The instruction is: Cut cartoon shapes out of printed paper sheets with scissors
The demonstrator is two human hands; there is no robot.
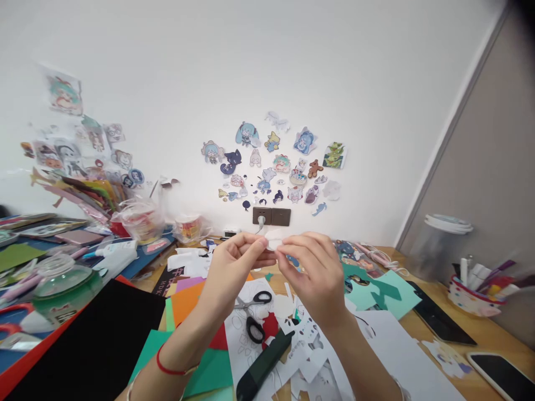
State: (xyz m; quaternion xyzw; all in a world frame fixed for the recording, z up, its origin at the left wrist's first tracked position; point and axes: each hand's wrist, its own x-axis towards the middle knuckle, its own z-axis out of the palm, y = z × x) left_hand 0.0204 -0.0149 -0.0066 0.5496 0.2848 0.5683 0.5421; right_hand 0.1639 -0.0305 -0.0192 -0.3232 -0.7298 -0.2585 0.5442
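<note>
My left hand (234,262) and my right hand (311,267) are raised together above the desk. Both pinch a small white paper cutout (274,239) between fingertips and thumbs. A red cord circles my left wrist. Below the hands lie black-handled scissors (254,312) on white paper scraps (301,340), beside a dark green and black stick-shaped tool (265,362). Coloured paper sheets (188,303) in orange, green and red lie under my left forearm.
Cartoon stickers (276,164) cover the wall above a socket (271,216). At left are a black sheet (96,340), a green-lidded jar (62,284) and paper clutter. At right are teal paper (380,292), a pen cup (474,295), a plastic tub (438,248) and a phone (499,373).
</note>
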